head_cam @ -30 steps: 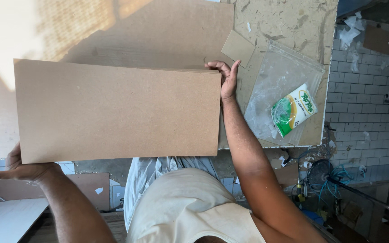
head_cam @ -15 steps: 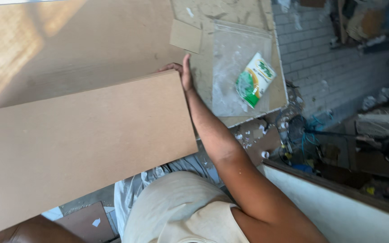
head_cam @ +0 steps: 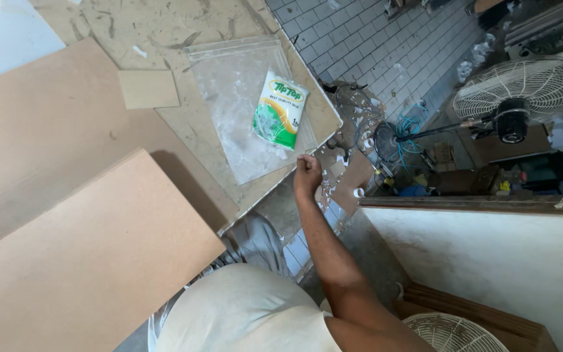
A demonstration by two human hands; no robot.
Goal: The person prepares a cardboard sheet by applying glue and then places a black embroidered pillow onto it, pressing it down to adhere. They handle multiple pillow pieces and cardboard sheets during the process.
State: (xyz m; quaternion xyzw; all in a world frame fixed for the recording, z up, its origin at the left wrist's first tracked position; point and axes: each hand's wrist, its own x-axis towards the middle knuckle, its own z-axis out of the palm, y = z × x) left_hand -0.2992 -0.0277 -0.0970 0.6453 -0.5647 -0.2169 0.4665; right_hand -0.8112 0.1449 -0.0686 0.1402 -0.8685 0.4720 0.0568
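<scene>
The right hand is curled into a loose fist with the fingers folded in, and it holds nothing; it hangs in the air just beside the near corner of the worktable, past its edge. The left hand is not in view, so I cannot tell how it grips (it must be somewhere below the left border, hidden by the board).

The nearest thing to the fist is a clear plastic bag, lying flat on the table just above and to the left of the knuckles. It is transparent, dusty, and one corner of it reaches almost to the table edge near the hand. On the bag lies a small green, white and orange packet, tilted, close above the fist but not touching it.

Further left of the hand is a large brown board, plain, smooth and flat, with straight edges. It is tilted, and its right corner hangs over the table edge, well apart from the fist. Under it lies another wide brown sheet, and a small cardboard piece rests beyond it.

To the right of the hand, lower on the floor, stands a fan above grey tiles.
</scene>
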